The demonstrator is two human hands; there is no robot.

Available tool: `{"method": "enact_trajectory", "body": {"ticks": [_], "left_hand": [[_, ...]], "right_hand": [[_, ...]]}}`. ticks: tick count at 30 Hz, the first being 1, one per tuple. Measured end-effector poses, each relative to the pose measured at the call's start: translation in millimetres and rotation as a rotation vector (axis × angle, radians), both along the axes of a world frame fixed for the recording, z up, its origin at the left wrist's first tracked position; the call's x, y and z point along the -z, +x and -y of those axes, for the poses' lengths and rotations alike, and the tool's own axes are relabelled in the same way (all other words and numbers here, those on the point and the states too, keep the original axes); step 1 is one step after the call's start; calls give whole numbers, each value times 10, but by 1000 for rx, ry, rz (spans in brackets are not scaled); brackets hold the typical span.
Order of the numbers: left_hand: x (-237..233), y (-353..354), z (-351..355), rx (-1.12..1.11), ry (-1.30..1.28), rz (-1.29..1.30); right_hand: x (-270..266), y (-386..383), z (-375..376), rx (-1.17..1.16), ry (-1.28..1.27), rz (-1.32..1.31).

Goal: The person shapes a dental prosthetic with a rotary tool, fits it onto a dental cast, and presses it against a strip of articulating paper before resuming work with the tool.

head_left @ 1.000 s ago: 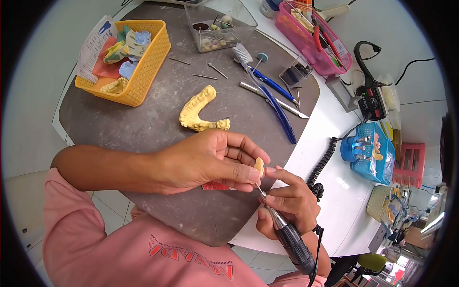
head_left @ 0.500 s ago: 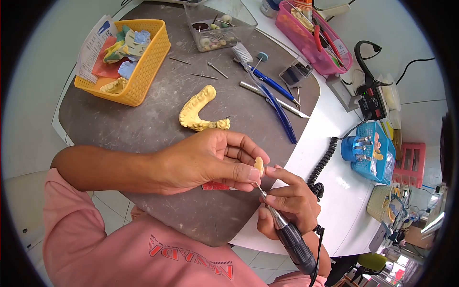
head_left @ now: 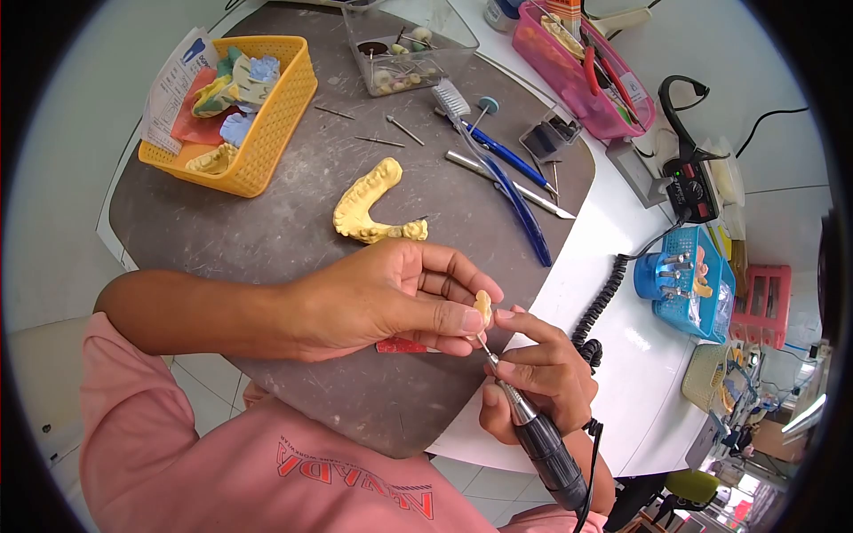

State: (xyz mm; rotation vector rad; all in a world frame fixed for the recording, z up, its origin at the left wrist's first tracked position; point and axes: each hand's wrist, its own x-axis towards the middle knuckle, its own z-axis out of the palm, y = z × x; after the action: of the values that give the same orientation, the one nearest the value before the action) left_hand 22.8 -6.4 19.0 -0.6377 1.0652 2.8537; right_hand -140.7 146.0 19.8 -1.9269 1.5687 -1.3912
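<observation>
Between the thumb and fingers of my left hand (head_left: 400, 298) is a small cream-coloured dental piece (head_left: 482, 305). My right hand (head_left: 546, 377) grips a rotary handpiece (head_left: 538, 435) with a black body and metal nose. Its thin metal tip meets the lower end of the piece, beside my left thumb; the exact contact is too small to tell. A yellow dental arch model (head_left: 360, 204) lies on the grey mat just beyond my left hand. Something red (head_left: 400, 345) shows on the mat under my left fingers, partly hidden.
An orange basket (head_left: 284, 115) holds models and papers. Thin metal burs (head_left: 404, 130), a toothbrush (head_left: 511, 195), a knife (head_left: 533, 194) and a clear box (head_left: 413, 75) lie beyond. At the right are a pink basket (head_left: 551, 71), a blue basket (head_left: 684, 311) and a coiled cord (head_left: 607, 293).
The small piece has tilted very slightly between my left fingertips, and the handpiece has shifted a tiny bit with my right hand. Everything else looks the same.
</observation>
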Motion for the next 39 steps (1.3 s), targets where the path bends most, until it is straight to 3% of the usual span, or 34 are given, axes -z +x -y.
{"method": "enact_trajectory", "body": {"ticks": [39], "left_hand": [[1,-7,-4,14,-5,8]], "right_hand": [[74,-61,-89,-3,-11,-17]]}}
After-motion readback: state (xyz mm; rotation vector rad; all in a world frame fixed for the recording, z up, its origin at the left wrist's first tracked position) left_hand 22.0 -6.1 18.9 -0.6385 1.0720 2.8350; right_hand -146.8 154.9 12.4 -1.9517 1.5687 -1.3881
